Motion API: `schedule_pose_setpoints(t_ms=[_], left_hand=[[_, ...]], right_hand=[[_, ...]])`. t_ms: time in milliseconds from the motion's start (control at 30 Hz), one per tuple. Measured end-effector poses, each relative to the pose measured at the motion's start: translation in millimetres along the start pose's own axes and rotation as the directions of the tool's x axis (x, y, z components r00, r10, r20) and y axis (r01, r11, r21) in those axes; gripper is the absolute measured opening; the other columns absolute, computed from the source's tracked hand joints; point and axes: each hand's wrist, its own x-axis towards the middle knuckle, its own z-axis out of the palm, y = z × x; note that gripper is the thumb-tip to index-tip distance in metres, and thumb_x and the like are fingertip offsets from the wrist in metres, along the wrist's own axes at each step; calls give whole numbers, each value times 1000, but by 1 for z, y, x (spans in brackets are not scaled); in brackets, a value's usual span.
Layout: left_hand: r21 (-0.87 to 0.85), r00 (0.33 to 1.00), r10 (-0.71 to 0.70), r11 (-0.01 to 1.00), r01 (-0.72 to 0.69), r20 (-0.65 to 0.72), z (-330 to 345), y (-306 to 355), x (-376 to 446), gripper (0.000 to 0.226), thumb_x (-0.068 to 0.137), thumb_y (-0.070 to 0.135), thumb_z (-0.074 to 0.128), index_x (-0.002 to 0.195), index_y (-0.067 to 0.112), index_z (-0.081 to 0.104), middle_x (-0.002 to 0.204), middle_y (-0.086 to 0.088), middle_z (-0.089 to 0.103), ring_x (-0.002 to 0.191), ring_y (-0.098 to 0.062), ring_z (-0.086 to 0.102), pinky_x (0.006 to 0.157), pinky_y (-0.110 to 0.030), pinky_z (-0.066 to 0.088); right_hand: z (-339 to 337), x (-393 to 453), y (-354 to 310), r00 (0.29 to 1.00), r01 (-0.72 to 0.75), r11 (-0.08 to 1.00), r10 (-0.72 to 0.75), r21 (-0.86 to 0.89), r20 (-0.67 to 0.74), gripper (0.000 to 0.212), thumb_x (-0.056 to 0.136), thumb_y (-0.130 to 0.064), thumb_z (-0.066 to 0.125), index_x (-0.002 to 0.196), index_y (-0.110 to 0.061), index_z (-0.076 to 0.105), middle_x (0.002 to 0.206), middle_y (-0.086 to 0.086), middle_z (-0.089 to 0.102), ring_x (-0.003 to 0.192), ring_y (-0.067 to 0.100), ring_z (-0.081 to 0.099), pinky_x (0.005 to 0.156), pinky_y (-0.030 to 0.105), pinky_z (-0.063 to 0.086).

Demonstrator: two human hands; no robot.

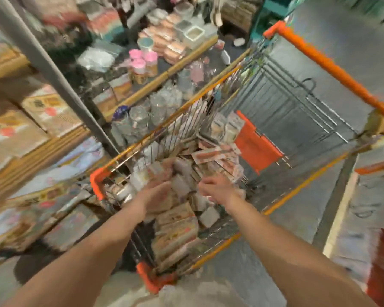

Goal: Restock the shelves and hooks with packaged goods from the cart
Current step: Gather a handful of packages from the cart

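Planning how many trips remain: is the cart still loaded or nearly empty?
Still loaded: packaged goods lie heaped in the cart under both hands.

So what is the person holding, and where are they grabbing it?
Left hand grips a small clear plastic packet by its lower end; right hand too blurred to tell.

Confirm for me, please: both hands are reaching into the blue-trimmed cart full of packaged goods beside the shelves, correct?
Not quite: the head view shows the cart's trim is orange, not blue. The left hand and right hand do reach into its packaged goods, beside the shelves.
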Motion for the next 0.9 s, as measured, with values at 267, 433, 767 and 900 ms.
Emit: schedule_pose_setpoints(t_ms=[267,433,767,900], left_hand=[[110,979,-188,975,196,-77,-22,-30,15,34,100,38,49,123,14,58,106,-1,65,88,-12,60,69,-28,44],[118,976,-164,976,182,-142,-48,-44,37,16,99,30,54,107,19,62,96,2,61,88,-11,56,72,-23,42],[-153,954,-222,969,193,-203,-62,-47,56,12,90,41,61,98,32,59,114,1,59,103,-15,55,94,-38,42],[-205,971,-140,974,99,-196,-67,-37,50,42,88,47,62,124,26,55,126,6,53,118,-14,48,99,-35,34]], right_hand=[[51,66,30,954,-133,969,183,-208,240,41,87,-38,71,122,-24,55,120,-1,59,105,18,58,75,26,58],[111,111,49,935,20,943,100,-333,341,69,81,-32,78,140,-17,46,134,3,54,122,20,53,92,24,41],[124,121,63,945,168,862,-3,-479,327,24,80,-37,74,100,-24,70,94,-2,71,87,17,67,73,31,53],[89,108,43,938,-68,967,147,-246,315,67,66,-47,83,122,-16,65,108,3,71,95,21,69,85,42,58]])
